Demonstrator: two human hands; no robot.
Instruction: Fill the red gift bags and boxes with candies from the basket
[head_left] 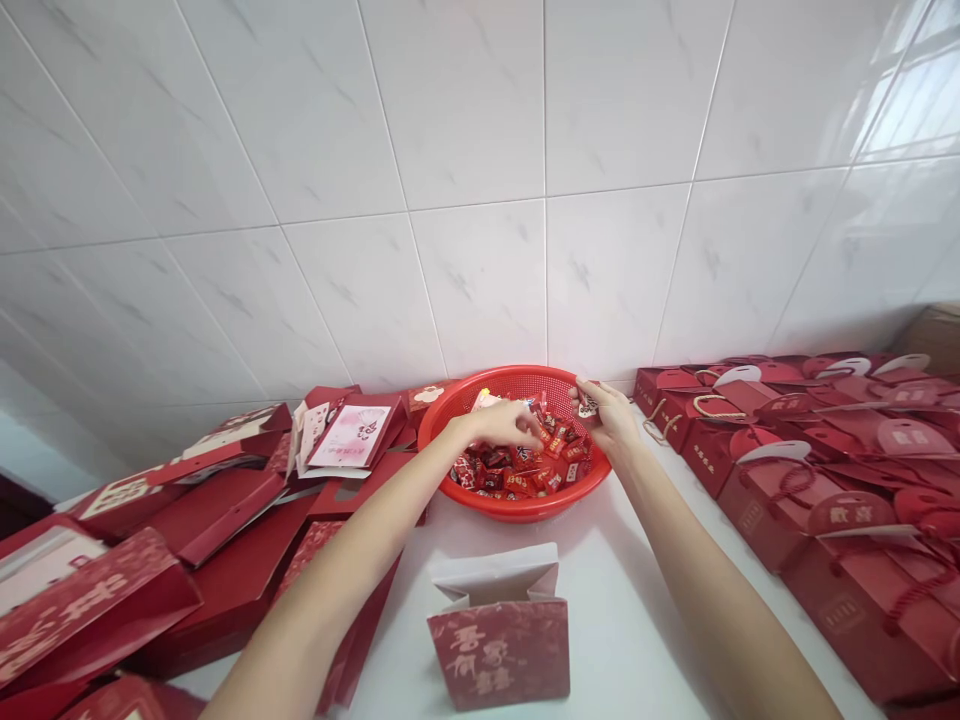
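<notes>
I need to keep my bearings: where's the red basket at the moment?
In the head view, the red basket sits just right of centre on the white table, between the tiled wall and the open bag, under the left hand.

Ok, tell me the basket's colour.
The basket is bright red, best seen in the head view.

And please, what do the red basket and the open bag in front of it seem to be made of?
The red basket looks like shiny plastic: its perforated wall and glossy rim share one even colour. The open bag is probably stiff paper or thin card, printed dark red: sharp folds and a pale inside suggest this. Whether it is coated, I cannot tell.
</notes>
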